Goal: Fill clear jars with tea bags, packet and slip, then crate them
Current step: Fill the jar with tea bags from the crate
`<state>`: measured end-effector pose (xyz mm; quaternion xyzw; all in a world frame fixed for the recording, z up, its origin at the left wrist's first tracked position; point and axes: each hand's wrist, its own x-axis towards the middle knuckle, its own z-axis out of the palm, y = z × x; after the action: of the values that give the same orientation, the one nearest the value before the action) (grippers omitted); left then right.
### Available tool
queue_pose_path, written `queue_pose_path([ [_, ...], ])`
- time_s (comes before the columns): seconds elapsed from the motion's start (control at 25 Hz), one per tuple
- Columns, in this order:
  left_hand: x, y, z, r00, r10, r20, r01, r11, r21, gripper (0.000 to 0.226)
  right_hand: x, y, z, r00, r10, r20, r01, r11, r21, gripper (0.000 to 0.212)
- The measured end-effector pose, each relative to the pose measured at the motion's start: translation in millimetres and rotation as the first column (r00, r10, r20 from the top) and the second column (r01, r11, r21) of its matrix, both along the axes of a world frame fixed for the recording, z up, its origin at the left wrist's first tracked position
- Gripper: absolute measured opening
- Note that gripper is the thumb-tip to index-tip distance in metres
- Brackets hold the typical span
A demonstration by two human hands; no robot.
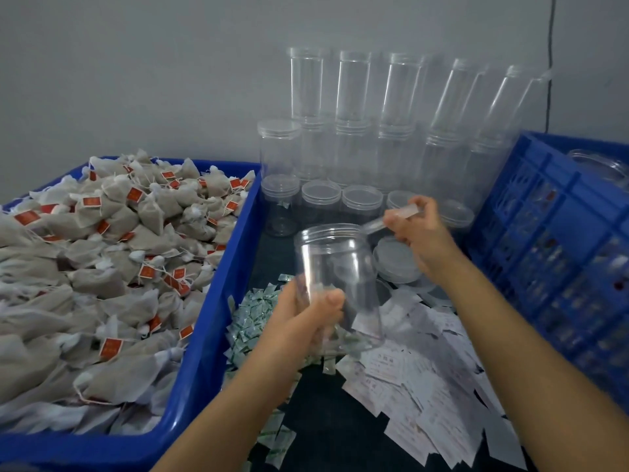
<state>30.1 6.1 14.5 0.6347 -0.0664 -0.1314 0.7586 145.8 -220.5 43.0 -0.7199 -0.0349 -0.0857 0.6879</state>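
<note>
My left hand (308, 315) grips an empty clear jar (340, 267) by its lower part, tilted, mouth open and facing up and away. My right hand (417, 229) holds the jar's clear lid (391, 218) just to the right of the mouth, lifted off it. A blue tub (218, 301) on the left is heaped with tea bags (102, 260) that carry red tags. Small green-and-white packets (252, 321) lie below the jar. White paper slips (418, 373) are spread to the right of them. A blue crate (551, 240) stands at the right.
Stacked empty clear jars (354, 131) with lids line the wall behind the work spot. Loose lids (396, 264) lie under my right hand. The crate holds several jars, seen through its lattice. A dark cable (550, 56) runs down the wall.
</note>
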Motion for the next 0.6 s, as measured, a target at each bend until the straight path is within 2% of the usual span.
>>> queue_pose_path([
  [0.04, 2, -1, -2, 0.994, 0.111, 0.011, -0.111, 0.994, 0.009, 0.078, 7, 12, -11, 0.994, -0.112, -0.018, 0.110, 0.990, -0.092, 0.056],
  [0.12, 5, 1, -8, 0.962, 0.267, 0.052, -0.269, 0.962, 0.055, 0.093, 20, 29, -32, 0.975, -0.220, -0.015, 0.202, 0.915, -0.349, 0.062],
  [0.24, 7, 5, -16, 0.938, 0.326, 0.118, -0.337, 0.938, 0.083, 0.082, 36, 47, -51, 0.968, -0.247, 0.052, 0.220, 0.726, -0.652, 0.064],
  [0.28, 7, 6, -19, 0.937, 0.326, 0.129, -0.339, 0.936, 0.095, 0.080, 41, 52, -54, 0.961, -0.265, 0.075, 0.228, 0.613, -0.757, 0.064],
  [0.36, 7, 10, -25, 0.936, 0.322, 0.144, -0.340, 0.932, 0.126, 0.082, 51, 58, -57, 0.950, -0.292, 0.112, 0.204, 0.309, -0.929, 0.074],
  [0.44, 7, 12, -30, 0.936, 0.320, 0.147, -0.341, 0.927, 0.155, 0.087, 59, 59, -58, 0.946, -0.314, 0.084, 0.122, 0.102, -0.987, 0.090],
  [0.52, 6, 13, -34, 0.939, 0.315, 0.140, -0.334, 0.931, 0.145, 0.086, 63, 59, -60, 0.941, -0.334, 0.046, 0.050, 0.004, -0.999, 0.097],
  [0.6, 6, 13, -37, 0.943, 0.304, 0.138, -0.323, 0.935, 0.146, 0.081, 63, 61, -59, 0.939, -0.343, 0.010, -0.008, -0.050, -0.999, 0.098],
])
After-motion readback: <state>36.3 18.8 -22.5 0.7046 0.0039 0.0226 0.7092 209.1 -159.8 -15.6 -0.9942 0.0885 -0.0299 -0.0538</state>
